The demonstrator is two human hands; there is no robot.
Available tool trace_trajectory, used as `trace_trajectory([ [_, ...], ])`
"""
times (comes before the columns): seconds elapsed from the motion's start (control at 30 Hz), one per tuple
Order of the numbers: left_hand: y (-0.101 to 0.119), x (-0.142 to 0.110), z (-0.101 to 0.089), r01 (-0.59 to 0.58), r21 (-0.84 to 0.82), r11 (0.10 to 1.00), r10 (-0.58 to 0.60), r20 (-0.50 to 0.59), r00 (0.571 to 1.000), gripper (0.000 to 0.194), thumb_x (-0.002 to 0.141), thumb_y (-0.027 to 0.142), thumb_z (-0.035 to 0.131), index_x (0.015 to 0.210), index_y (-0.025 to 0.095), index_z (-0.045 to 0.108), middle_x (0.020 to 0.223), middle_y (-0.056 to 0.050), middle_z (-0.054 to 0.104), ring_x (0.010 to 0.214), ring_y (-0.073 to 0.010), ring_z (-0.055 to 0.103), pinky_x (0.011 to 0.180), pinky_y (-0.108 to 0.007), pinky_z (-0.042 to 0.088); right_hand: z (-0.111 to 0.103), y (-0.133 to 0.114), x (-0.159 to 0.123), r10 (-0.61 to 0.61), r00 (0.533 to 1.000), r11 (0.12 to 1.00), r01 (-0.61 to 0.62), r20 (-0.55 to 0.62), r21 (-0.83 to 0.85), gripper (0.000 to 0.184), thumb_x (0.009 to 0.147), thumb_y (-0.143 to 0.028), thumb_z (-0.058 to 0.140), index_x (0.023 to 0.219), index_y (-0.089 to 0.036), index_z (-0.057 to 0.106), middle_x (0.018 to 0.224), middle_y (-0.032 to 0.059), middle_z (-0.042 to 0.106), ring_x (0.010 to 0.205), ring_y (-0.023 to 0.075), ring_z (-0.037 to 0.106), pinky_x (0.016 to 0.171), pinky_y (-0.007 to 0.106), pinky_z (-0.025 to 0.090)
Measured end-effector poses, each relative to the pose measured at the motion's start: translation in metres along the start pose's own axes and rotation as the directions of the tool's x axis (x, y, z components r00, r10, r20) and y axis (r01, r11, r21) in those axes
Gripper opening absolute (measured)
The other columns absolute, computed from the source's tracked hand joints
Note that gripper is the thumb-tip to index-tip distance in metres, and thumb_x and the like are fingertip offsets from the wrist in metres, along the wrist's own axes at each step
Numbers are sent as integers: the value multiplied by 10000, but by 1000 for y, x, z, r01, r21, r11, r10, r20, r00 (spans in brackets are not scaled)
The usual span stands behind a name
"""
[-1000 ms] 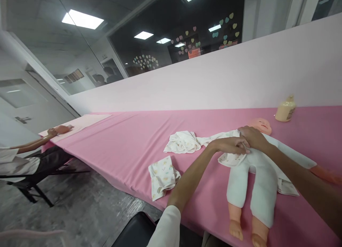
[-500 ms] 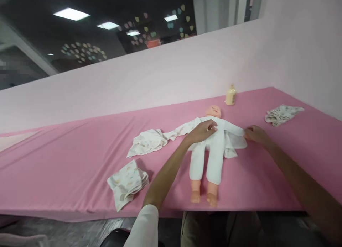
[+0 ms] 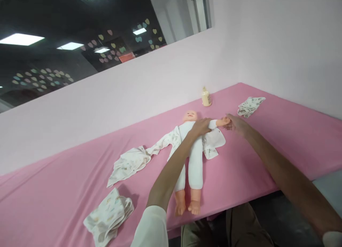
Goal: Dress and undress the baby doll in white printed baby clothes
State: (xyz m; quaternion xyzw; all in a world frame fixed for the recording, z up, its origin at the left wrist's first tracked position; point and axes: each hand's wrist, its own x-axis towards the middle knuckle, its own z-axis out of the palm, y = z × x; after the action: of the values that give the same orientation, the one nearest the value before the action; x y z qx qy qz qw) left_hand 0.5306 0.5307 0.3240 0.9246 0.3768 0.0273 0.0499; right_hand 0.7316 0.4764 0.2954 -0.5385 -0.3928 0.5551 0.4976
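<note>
A baby doll [image 3: 196,168] in white lies face up, its feet toward me. My left hand [image 3: 201,127] is closed around the doll's upper arm, over the white sleeve; its fingertips are partly hidden. My right hand [image 3: 236,124] grips the doll's hand, holding that arm stretched out to the right. The doll's forearm [image 3: 221,122] shows bare past the sleeve end. A printed white baby shirt [image 3: 175,140] is around the doll's other arm and spreads beneath its body, with an open flap [image 3: 215,138] under the outstretched arm.
Crumpled printed cloth [image 3: 130,163] lies left of the doll, and a folded printed cloth [image 3: 108,216] nearer me. Another small cloth [image 3: 250,106] is at the right. A pump bottle [image 3: 206,97] stands by the wall [image 3: 149,94] on the pink-covered table [image 3: 253,161].
The view has swung right. The sleeve on the outstretched arm has slid up, baring the doll's hand and forearm. My right hand went from the sleeve end to the doll's hand; my left closed on the upper arm.
</note>
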Motion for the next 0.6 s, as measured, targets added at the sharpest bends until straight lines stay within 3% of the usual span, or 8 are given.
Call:
trace_trajectory([
  [0.1,-14,4,-9,52,-80,995,-55,-33,998,299,837,281,601,1108,166,550,1149,-109,643,1012,-275,618,847,-386,487,0,7,5,15,1000,999,-14,-17,37,359,1026,-404,332,889,-170,567,844,126,698,738,184,680,701,300,557],
  [0.23,-29,-4,-17,16,-173,985,-45,-165,985,259,829,276,590,1064,180,539,1060,-81,629,950,-251,604,825,-376,475,8,25,12,73,992,964,-96,-102,-248,197,918,-274,587,755,-175,538,636,51,611,572,153,597,590,270,498],
  [0.37,-33,-8,-19,13,-218,976,-61,-211,976,290,811,263,598,1088,193,547,1076,-76,625,977,-252,596,850,-384,469,30,36,23,104,994,922,-110,-36,-372,280,805,-234,710,625,-187,500,477,6,519,434,128,467,469,260,368],
  [0.6,-31,-10,-20,49,-212,976,-94,-207,974,330,806,268,596,1126,200,551,1136,-87,626,1033,-265,595,901,-400,470,65,38,33,85,996,929,-91,-32,-358,289,728,-145,728,606,-183,468,463,-45,436,462,98,417,460,237,279],
])
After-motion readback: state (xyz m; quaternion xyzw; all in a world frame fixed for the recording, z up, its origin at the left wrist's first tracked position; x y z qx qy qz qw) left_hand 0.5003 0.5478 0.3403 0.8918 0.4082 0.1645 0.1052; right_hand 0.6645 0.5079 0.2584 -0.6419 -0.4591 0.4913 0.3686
